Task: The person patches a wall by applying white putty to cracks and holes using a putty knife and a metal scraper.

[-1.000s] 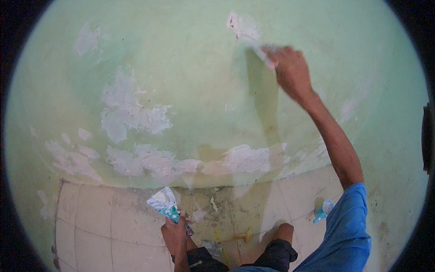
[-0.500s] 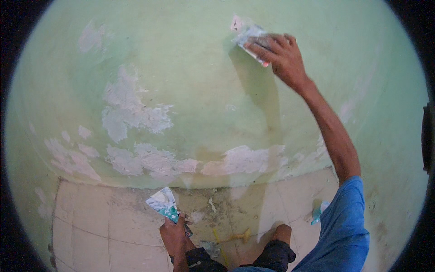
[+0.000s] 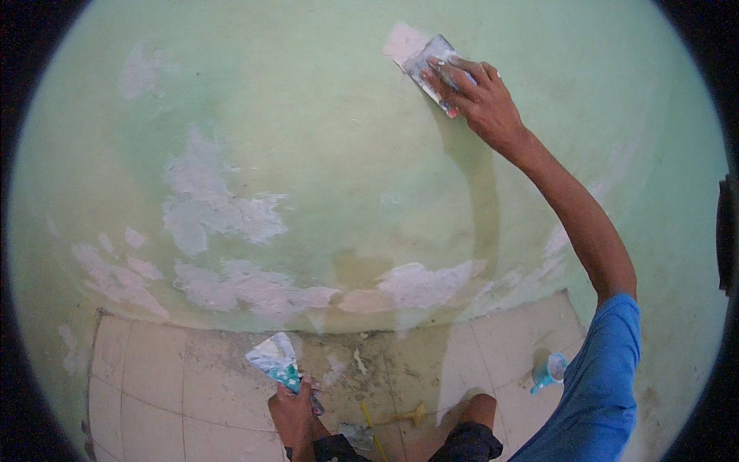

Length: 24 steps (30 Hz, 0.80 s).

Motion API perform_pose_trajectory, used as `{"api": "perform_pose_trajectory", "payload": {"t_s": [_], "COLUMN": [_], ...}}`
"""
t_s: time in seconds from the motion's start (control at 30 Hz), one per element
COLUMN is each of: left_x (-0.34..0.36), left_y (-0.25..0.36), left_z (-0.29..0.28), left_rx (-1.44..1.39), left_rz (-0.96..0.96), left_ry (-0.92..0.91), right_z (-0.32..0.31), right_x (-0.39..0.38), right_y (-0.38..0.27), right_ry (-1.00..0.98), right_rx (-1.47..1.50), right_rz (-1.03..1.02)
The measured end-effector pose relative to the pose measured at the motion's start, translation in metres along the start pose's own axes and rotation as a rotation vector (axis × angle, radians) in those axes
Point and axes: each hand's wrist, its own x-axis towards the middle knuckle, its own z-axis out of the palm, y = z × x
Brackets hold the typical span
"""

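Right now, the fingers of my right hand (image 3: 493, 108) are clamped on a flat grey plate (image 3: 436, 49), pressed across its face, its upper end at a pale patch (image 3: 404, 40) on the green wall (image 3: 331, 146), well above the tiled floor (image 3: 154, 369). Lower down, the fingers of my left hand (image 3: 292, 416) close around a triangular spreader (image 3: 274, 357), its smeared blade near the floor's far edge, while a blue cup (image 3: 553, 368) sits near the floor's right edge.

Muted light, soft arm shadow (image 3: 485, 202) on the wall (image 3: 323, 138), bowed floor tiles (image 3: 154, 385), black rim (image 3: 15, 46), fine detail perhaps blurred.
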Motion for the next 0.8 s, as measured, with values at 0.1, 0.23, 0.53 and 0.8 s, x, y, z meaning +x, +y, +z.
{"api": "perform_pose_trajectory", "payload": {"t_s": [0.1, 0.23, 0.53, 0.8], "left_x": [0.005, 0.015, 0.024, 0.023], "left_y": [-0.007, -0.022, -0.036, -0.035], "left_z": [0.006, 0.013, 0.02, 0.02], "left_rx": [-0.025, -0.206, -0.047, -0.18], "left_rz": [0.111, 0.032, 0.182, 0.056], "left_ry": [0.079, 0.02, 0.107, 0.066], "right_z": [-0.012, -0.021, -0.004, -0.014], "right_x": [-0.023, -0.016, 0.044, -0.038], "right_y": [-0.015, -0.017, -0.008, -0.024], "right_ry": [-0.154, -0.08, 0.124, -0.147], "right_rx": [0.005, 0.143, 0.09, 0.141], "right_rz": [0.061, 0.136, 0.116, -0.02]}}
